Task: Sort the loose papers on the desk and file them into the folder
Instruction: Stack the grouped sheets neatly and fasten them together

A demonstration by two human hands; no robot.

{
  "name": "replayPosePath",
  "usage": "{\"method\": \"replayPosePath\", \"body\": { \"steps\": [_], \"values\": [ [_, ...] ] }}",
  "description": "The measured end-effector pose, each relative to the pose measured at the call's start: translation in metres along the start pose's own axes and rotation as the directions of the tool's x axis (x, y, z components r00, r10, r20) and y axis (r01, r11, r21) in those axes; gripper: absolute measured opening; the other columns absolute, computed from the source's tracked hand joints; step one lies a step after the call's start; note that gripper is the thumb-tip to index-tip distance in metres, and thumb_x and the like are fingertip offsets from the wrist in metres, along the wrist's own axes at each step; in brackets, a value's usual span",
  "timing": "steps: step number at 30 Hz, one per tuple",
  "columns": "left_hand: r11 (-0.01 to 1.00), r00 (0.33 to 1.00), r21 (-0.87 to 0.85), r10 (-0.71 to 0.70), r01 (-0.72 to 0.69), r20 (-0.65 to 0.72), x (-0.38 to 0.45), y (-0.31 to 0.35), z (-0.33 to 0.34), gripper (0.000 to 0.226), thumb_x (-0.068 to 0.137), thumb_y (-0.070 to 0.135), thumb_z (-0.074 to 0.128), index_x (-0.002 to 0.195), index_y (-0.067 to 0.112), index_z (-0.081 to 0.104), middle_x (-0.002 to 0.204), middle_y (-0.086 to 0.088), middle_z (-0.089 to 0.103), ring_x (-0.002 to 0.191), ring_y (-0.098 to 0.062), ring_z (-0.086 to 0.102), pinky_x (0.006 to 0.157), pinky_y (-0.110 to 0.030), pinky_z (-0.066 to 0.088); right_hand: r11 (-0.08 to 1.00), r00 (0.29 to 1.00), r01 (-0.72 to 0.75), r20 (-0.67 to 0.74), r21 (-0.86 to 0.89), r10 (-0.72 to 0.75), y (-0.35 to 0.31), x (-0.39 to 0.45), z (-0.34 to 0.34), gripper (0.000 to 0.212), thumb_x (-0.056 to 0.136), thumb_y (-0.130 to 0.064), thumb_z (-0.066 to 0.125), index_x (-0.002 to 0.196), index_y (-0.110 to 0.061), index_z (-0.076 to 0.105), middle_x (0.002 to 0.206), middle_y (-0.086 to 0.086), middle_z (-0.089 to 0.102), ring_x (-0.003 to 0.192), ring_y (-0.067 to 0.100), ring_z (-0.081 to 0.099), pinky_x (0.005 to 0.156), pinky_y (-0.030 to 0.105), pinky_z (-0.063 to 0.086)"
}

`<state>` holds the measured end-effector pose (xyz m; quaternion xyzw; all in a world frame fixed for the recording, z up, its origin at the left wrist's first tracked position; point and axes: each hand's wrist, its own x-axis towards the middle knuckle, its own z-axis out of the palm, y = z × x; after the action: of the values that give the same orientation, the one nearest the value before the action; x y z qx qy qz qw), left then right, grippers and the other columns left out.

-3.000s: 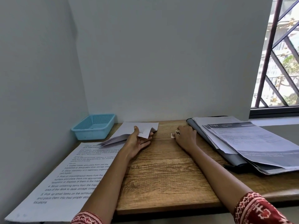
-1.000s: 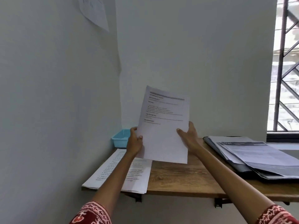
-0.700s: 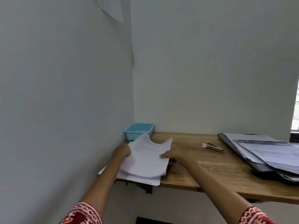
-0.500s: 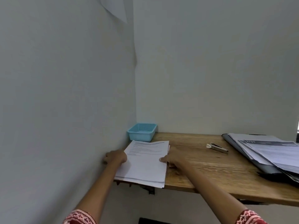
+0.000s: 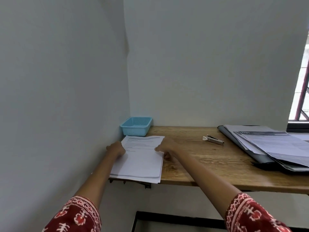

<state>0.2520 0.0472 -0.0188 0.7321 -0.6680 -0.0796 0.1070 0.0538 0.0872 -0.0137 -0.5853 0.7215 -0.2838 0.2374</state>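
Observation:
A stack of white printed papers point(image 5: 140, 159) lies at the left end of the wooden desk point(image 5: 209, 163), its near edge hanging over the desk front. My left hand point(image 5: 117, 149) holds the stack's left edge with curled fingers. My right hand point(image 5: 167, 150) pinches the right edge, thumb on top; the top sheet's far edge is slightly wavy. A dark grey folder point(image 5: 232, 139) lies open at the right end with several printed sheets point(image 5: 277, 146) piled on it.
A small blue plastic basket point(image 5: 136, 125) stands in the back left corner, just behind the stack. A metal stapler point(image 5: 213, 139) lies between the stack and the folder. Walls close off the left and back. A window is at the far right.
The sheets I held upright a second ago have come down flat onto the paper at the desk's left end. Both hands stay at the stack's sides.

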Motion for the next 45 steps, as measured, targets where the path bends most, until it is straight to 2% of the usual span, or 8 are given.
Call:
{"method": "replayPosePath", "body": {
  "steps": [7, 13, 19, 24, 27, 32, 39, 45],
  "values": [
    [0.991, 0.995, -0.109, 0.067, -0.075, -0.076, -0.002, 0.058, 0.008, 0.041, 0.09, 0.017, 0.051, 0.13, 0.007, 0.045, 0.135, -0.015, 0.045, 0.126, -0.034, 0.04, 0.106, -0.042, 0.036, 0.996, 0.987, 0.077, -0.135, -0.047, -0.082, 0.03, 0.004, -0.04, 0.019, 0.087, -0.019, 0.057, 0.072, -0.007, 0.058, 0.077, 0.01, 0.057, 0.072, 0.024, 0.058, 0.076, 0.038, 0.053],
    [0.912, 0.953, -0.282, 0.267, -0.298, -0.144, -0.007, 0.152, 0.035, 0.033, 0.088, 0.008, 0.052, 0.12, 0.003, 0.057, 0.125, -0.013, 0.057, 0.115, -0.029, 0.053, 0.091, -0.035, 0.044, 0.999, 0.929, 0.003, -0.37, -0.044, -0.019, 0.093, 0.006, -0.121, 0.029, 0.083, -0.014, 0.059, 0.11, -0.004, 0.063, 0.112, 0.012, 0.064, 0.103, 0.03, 0.061, 0.083, 0.036, 0.052],
    [0.757, 0.924, -0.531, 0.339, -0.38, -0.178, -0.033, 0.278, 0.051, 0.024, 0.085, 0.002, 0.052, 0.101, -0.004, 0.068, 0.106, -0.019, 0.067, 0.104, -0.031, 0.061, 0.083, -0.033, 0.047, 0.992, 0.817, -0.113, -0.562, 0.062, 0.128, 0.17, 0.008, -0.213, 0.02, 0.082, -0.02, 0.061, 0.1, -0.015, 0.069, 0.104, 0.007, 0.069, 0.098, 0.028, 0.064, 0.082, 0.029, 0.048],
    [0.473, 0.871, -0.878, 0.46, -0.076, 0.172, -0.071, 0.385, 0.063, 0.013, 0.08, -0.01, 0.047, 0.076, 0.002, 0.051, 0.07, -0.012, 0.051, 0.058, -0.021, 0.058, 0.052, -0.028, 0.056, 0.947, 0.751, -0.317, -0.594, 0.06, 0.288, 0.24, -0.001, -0.281, 0.014, 0.081, -0.014, 0.058, 0.092, -0.008, 0.066, 0.096, 0.012, 0.066, 0.091, 0.028, 0.062, 0.087, 0.037, 0.049],
    [0.48, 0.763, -0.876, 0.555, 0.032, 0.332, -0.102, 0.421, 0.075, 0.016, 0.089, -0.013, 0.039, 0.084, 0.002, 0.041, 0.066, -0.006, 0.033, 0.047, -0.012, 0.043, 0.034, -0.017, 0.039, 0.906, 0.714, -0.42, -0.597, 0.052, 0.366, 0.281, -0.015, -0.292, 0.005, 0.079, -0.011, 0.054, 0.081, -0.008, 0.058, 0.084, 0.012, 0.06, 0.08, 0.025, 0.056, 0.069, 0.027, 0.044],
    [0.561, 0.74, -0.826, 0.534, 0.052, 0.41, -0.109, 0.451, 0.084, 0.033, 0.092, -0.002, 0.045, 0.125, -0.005, 0.039, 0.113, -0.02, 0.047, 0.112, -0.036, 0.055, 0.081, -0.037, 0.05, 0.897, 0.735, -0.441, -0.563, 0.028, 0.379, 0.322, -0.014, -0.293, 0.025, 0.079, -0.014, 0.054, 0.099, -0.005, 0.066, 0.109, 0.015, 0.065, 0.095, 0.028, 0.062, 0.071, 0.026, 0.04],
    [0.553, 0.658, -0.826, 0.581, 0.114, 0.479, -0.135, 0.464, 0.094, 0.019, 0.094, -0.004, 0.042, 0.077, 0.005, 0.04, 0.076, -0.009, 0.042, 0.067, -0.023, 0.051, 0.047, -0.029, 0.052, 0.911, 0.745, -0.411, -0.563, 0.036, 0.358, 0.327, -0.014, -0.293, 0.023, 0.082, -0.016, 0.052, 0.099, -0.009, 0.065, 0.117, 0.013, 0.063, 0.102, 0.029, 0.061, 0.076, 0.028, 0.044],
    [0.374, 0.791, -0.927, 0.564, 0.011, 0.237, -0.131, 0.465, 0.113, 0.032, 0.087, -0.006, 0.051, 0.119, -0.006, 0.053, 0.119, -0.019, 0.059, 0.108, -0.033, 0.059, 0.09, -0.035, 0.05, 0.96, 0.699, -0.191, -0.659, 0.203, 0.278, 0.325, -0.029, -0.304, 0.046, 0.087, -0.024, 0.065, 0.128, -0.013, 0.049, 0.121, 0.015, 0.061, 0.111, 0.032, 0.057, 0.091, 0.039, 0.047]
  ]
}}
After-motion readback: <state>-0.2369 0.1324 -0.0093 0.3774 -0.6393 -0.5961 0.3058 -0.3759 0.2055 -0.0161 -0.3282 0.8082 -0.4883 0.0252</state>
